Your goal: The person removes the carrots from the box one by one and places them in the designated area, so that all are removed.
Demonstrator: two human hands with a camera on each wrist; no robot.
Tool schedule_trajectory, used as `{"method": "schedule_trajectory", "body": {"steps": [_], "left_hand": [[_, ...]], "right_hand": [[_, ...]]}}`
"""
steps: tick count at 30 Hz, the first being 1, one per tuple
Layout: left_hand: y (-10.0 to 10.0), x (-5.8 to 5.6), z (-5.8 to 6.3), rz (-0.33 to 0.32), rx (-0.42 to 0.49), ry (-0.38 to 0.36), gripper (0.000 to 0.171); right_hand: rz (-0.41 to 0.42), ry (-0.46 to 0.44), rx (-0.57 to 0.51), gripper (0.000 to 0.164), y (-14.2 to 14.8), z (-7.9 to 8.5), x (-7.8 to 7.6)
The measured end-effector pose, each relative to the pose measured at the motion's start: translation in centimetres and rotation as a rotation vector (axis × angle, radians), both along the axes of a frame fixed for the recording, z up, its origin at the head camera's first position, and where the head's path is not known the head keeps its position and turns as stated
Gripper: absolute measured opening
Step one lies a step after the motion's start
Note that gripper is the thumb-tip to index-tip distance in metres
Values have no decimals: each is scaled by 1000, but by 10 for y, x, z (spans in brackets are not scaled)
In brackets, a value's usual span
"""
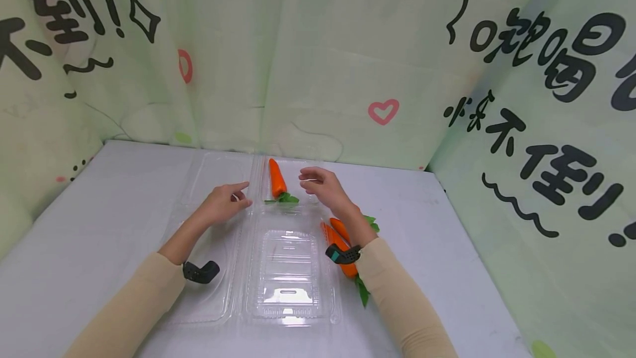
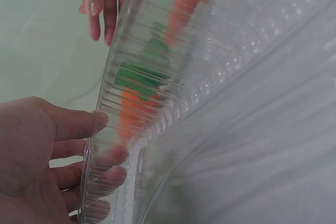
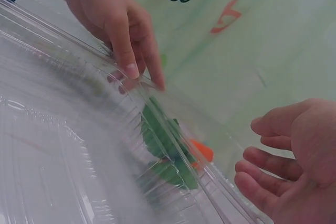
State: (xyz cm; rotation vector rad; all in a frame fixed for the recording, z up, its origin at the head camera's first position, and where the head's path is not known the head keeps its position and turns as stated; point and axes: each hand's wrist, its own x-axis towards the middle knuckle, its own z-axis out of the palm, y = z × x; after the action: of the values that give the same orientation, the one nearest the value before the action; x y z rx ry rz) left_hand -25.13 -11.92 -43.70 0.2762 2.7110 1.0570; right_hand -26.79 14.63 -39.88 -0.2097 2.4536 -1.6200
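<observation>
A clear plastic clamshell container (image 1: pixel 290 319) lies unfolded on the table, with its lid side to the left and its ribbed tray to the right. Behind it is another clear compartment, where an orange carrot (image 1: pixel 276 179) lies with its green leaves towards me. My left hand (image 1: pixel 226 203) pinches the clear plastic edge near the middle; in the left wrist view its fingers show through the ribbed wall. To the right of that carrot, my right hand (image 1: pixel 323 185) hovers with loosely bent fingers and holds nothing.
Two more carrots (image 1: pixel 346 263) lie on the white table (image 1: pixel 422 225) right of the tray, partly hidden under my right forearm. A pale green curtain (image 1: pixel 338 54) with black lettering stands behind the table and along its sides.
</observation>
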Motion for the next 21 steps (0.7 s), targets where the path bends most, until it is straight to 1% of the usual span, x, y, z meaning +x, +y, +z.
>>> {"method": "schedule_trajectory", "body": {"steps": [7, 21], "left_hand": [[-1, 0, 0, 4, -3, -11, 61], [-1, 2, 3, -1, 6, -10, 61]], "right_hand": [[10, -4, 27, 39, -6, -3, -4], [30, -8, 39, 37, -15, -6, -9]]}}
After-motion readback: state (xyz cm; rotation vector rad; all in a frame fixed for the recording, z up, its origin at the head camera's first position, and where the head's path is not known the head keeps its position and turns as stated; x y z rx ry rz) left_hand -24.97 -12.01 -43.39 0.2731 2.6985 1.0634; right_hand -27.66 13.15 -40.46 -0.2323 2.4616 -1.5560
